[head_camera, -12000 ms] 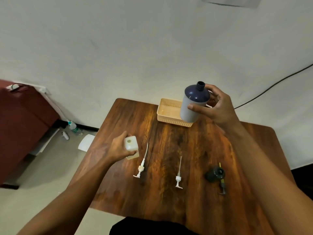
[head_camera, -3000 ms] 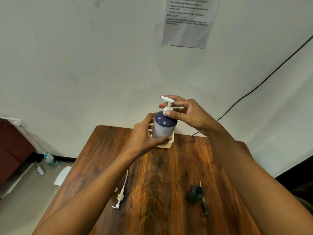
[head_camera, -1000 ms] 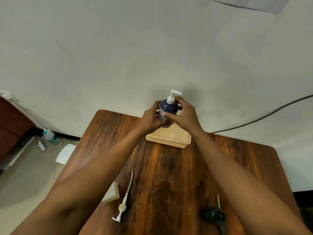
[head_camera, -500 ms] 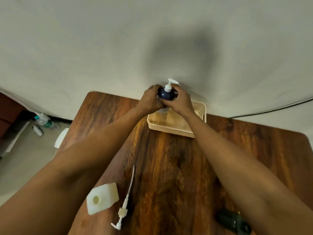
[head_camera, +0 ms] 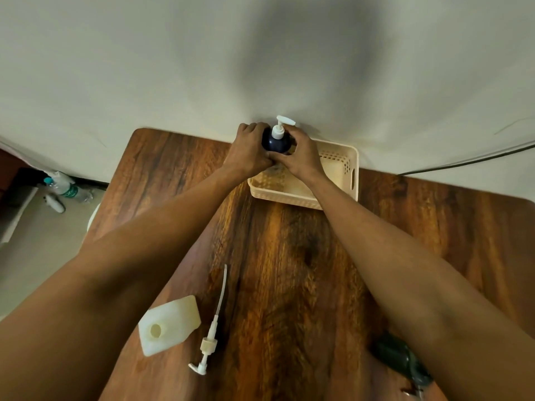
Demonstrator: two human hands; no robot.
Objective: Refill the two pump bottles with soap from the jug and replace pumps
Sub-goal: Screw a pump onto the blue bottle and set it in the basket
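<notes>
Both hands wrap the dark pump bottle (head_camera: 275, 143) w/ white pump on: left hand (head_camera: 248, 150) & right hand (head_camera: 301, 154) curled round its sides, over the cream basket (head_camera: 348, 172). Bottle base hidden, prob. inside basket. Nearer than the hands, by the left forearm: open jug (head_camera: 169, 324), loose pump (head_camera: 211, 334) beside it.

A dark blue pump bottle (head_camera: 275, 142) stands at the left end of a cream perforated plastic basket (head_camera: 344, 172) at the far edge of the wooden table (head_camera: 289, 256). On the near left lies a white plastic jug (head_camera: 169, 325), a loose white pump with tube (head_camera: 212, 328) just right of it. A dark bottle (head_camera: 398, 360) lies near right
</notes>
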